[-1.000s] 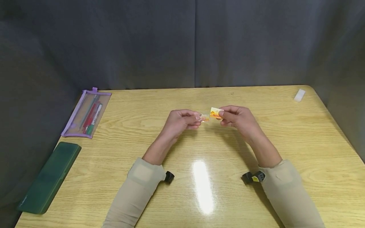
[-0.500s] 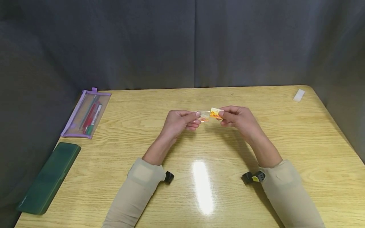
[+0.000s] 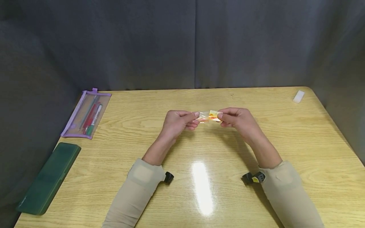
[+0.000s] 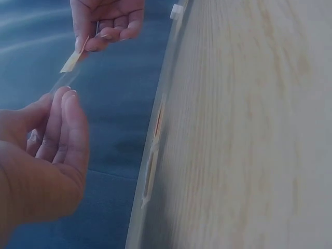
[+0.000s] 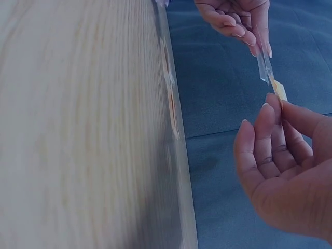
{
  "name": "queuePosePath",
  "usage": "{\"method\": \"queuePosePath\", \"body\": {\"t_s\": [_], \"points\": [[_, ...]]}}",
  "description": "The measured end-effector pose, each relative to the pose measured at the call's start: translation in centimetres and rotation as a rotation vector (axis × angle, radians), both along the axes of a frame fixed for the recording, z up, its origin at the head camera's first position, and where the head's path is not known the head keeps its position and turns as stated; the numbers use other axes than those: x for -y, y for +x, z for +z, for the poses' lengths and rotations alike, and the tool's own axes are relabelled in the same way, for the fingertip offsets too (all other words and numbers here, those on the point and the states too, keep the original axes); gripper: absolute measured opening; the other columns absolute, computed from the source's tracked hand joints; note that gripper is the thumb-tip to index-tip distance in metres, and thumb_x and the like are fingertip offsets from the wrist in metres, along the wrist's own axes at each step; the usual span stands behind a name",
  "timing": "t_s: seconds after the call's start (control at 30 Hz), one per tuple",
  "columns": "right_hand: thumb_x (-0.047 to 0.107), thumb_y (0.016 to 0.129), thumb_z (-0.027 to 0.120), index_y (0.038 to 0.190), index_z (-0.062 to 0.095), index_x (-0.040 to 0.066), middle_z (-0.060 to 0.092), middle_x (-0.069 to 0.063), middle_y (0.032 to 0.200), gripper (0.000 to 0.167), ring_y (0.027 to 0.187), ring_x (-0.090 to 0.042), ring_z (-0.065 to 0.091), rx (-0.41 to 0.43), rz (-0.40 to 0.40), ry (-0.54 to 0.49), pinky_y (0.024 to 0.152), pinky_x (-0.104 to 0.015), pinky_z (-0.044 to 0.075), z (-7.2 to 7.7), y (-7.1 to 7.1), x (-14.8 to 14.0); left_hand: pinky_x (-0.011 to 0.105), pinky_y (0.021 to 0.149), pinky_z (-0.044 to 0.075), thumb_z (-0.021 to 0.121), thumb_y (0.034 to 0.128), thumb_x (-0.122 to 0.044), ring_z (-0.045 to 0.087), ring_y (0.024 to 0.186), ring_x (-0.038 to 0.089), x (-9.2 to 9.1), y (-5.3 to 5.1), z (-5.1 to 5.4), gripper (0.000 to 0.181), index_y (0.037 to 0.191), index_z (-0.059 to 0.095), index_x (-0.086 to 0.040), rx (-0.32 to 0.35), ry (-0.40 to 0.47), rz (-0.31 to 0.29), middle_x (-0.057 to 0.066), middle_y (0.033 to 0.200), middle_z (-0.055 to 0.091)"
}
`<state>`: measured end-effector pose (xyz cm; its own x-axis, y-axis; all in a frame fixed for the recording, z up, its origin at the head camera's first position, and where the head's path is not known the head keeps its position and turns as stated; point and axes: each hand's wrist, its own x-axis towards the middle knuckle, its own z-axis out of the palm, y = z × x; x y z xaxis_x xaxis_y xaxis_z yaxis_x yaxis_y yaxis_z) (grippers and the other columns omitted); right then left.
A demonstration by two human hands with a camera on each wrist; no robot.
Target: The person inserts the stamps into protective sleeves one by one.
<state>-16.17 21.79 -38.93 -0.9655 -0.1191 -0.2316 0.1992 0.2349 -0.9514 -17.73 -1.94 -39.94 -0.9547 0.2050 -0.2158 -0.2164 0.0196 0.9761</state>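
Above the middle of the table, my left hand pinches a clear plastic sleeve between thumb and fingers. My right hand pinches a small yellow and orange card, whose left edge meets or overlaps the sleeve's open-looking right end. The right wrist view has the card at the tip of the clear sleeve. How far the card reaches into the sleeve, I cannot tell. In the left wrist view the card looks thin and slightly bent.
A purple-edged mesh pouch with several pens lies at the back left. In front of it rests a dark green case. A small white block lies near the back right corner. Dark curtains surround the table's back and sides.
The left thumb has shifted back along the sleeve, showing more of it. The card has come slightly down and left, against or over the sleeve's end, still pinched by the right hand.
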Motion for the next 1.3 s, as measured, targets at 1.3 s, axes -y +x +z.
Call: {"method": "queuePosePath", "body": {"t_s": [1.3], "points": [[0.027,0.1,0.066,0.12,0.069,-0.003,0.071,0.014,0.088,0.036,0.078,-0.01,0.068,0.03,0.019,0.07,0.083,-0.023,0.059,0.02,0.12,0.0,0.045,0.076,0.065,0.078,0.0909,-0.022,0.072,0.087,0.047,-0.27,0.27,-0.06,0.021,0.095,0.08,-0.001,-0.105,-0.107,-0.07,0.011,0.08,0.077]]}}
